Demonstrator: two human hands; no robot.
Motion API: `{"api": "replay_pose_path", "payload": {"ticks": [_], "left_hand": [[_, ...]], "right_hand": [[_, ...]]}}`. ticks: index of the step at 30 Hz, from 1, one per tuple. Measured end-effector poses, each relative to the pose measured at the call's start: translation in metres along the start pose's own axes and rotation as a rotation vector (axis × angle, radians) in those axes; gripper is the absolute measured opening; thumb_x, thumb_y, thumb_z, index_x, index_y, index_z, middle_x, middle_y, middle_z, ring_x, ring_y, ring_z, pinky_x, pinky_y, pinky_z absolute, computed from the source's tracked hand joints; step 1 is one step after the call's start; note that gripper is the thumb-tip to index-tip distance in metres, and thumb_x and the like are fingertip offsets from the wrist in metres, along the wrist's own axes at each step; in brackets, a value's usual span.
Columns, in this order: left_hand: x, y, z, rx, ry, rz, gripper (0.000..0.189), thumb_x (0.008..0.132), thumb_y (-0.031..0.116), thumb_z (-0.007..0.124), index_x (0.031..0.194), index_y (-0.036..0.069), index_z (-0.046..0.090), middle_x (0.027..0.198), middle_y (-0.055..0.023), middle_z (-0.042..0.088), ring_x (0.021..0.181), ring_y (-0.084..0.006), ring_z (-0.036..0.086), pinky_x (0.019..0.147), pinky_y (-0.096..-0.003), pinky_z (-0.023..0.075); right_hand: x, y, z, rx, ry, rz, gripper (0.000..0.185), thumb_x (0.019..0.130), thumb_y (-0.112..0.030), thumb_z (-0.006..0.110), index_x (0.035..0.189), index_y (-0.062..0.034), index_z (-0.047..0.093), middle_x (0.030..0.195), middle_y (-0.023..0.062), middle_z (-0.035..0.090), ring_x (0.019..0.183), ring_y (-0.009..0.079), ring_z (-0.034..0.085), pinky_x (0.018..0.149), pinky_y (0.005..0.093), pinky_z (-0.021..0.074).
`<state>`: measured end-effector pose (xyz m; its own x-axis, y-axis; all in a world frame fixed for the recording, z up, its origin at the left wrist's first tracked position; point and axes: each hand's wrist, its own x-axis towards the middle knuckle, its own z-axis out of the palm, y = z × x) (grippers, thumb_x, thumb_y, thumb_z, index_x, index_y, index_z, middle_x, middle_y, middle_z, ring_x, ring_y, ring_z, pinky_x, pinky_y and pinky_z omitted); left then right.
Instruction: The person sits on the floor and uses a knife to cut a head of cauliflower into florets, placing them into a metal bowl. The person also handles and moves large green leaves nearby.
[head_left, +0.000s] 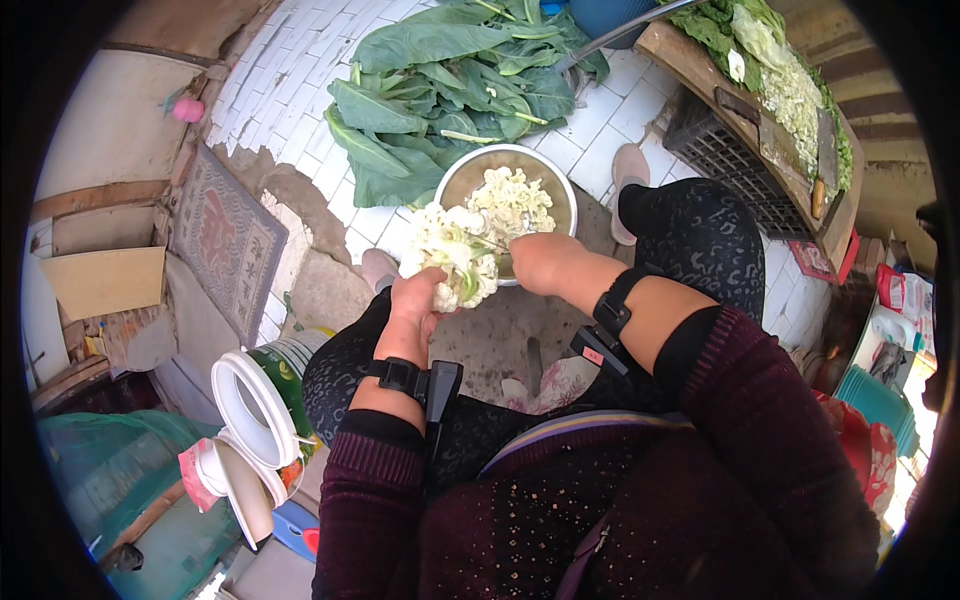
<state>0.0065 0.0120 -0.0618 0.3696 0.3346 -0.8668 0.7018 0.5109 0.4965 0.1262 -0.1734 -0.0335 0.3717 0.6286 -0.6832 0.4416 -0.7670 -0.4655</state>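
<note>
My left hand (417, 298) grips a head of cauliflower (444, 251) from below, over the near left rim of a metal bowl (564, 184). Cut cauliflower florets (512, 196) lie in the bowl. My right hand (541, 262) is closed at the bowl's near rim, around something mostly hidden; a thin blade, seemingly a knife's (486, 243), runs from it to the cauliflower head. Large green leaves (450, 90) are heaped on the tiles just beyond the bowl.
At the upper right a wooden board (675, 56) on a black plastic crate (701, 139) bears chopped greens (787, 86) and a cleaver (827, 146). A patterned mat (229, 240) lies at the left. White plastic buckets (255, 409) stand by my left knee.
</note>
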Motion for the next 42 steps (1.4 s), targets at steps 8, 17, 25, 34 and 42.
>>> {"api": "replay_pose_path", "payload": {"ticks": [8,17,25,34,42], "left_hand": [[0.010,-0.004,0.014,0.098,0.089,0.020,0.054,0.079,0.007,0.060,0.129,-0.001,0.043,0.114,-0.0205,0.058,0.091,-0.0366,0.065,0.059,-0.0495,0.0567],[0.032,-0.003,0.009,0.025,-0.018,-0.114,0.050,0.082,0.012,0.058,0.129,0.001,0.045,0.118,-0.0172,0.057,0.103,-0.0347,0.061,0.076,-0.0510,0.0564],[0.042,-0.003,0.003,0.100,-0.040,-0.131,0.050,0.082,0.012,0.058,0.130,0.001,0.045,0.117,-0.0183,0.058,0.097,-0.0353,0.063,0.074,-0.0517,0.0564],[0.047,-0.004,-0.005,0.131,-0.054,-0.197,0.054,0.080,0.012,0.060,0.131,0.003,0.044,0.122,-0.0175,0.056,0.104,-0.0356,0.060,0.078,-0.0527,0.0549],[0.046,-0.002,-0.005,0.072,-0.059,-0.211,0.057,0.080,0.010,0.059,0.134,0.005,0.043,0.124,-0.0171,0.055,0.108,-0.0359,0.058,0.083,-0.0561,0.0529]], "right_hand": [[0.033,-0.002,0.022,0.034,-0.026,0.112,0.023,0.082,-0.007,0.056,0.099,-0.0036,0.071,0.103,0.0138,0.070,0.095,0.0304,0.067,0.079,0.0410,0.0534],[0.060,0.033,0.033,0.050,-0.047,0.054,0.026,0.086,-0.009,0.048,0.103,-0.0030,0.067,0.107,0.0186,0.066,0.099,0.0345,0.064,0.084,0.0420,0.0511],[0.092,0.059,0.035,0.080,-0.156,-0.022,0.030,0.087,-0.015,0.047,0.105,-0.0010,0.066,0.106,0.0213,0.065,0.101,0.0359,0.061,0.089,0.0406,0.0477],[0.079,0.075,0.003,0.712,-0.461,0.234,0.019,0.086,-0.009,0.047,0.097,-0.0023,0.060,0.053,0.0003,0.040,0.041,0.0148,0.029,0.044,0.0348,0.0248],[0.075,0.077,-0.004,0.356,-0.312,0.184,0.026,0.087,-0.011,0.049,0.102,0.0022,0.065,0.068,0.0145,0.060,0.053,0.0264,0.055,0.050,0.0426,0.0425]]}}
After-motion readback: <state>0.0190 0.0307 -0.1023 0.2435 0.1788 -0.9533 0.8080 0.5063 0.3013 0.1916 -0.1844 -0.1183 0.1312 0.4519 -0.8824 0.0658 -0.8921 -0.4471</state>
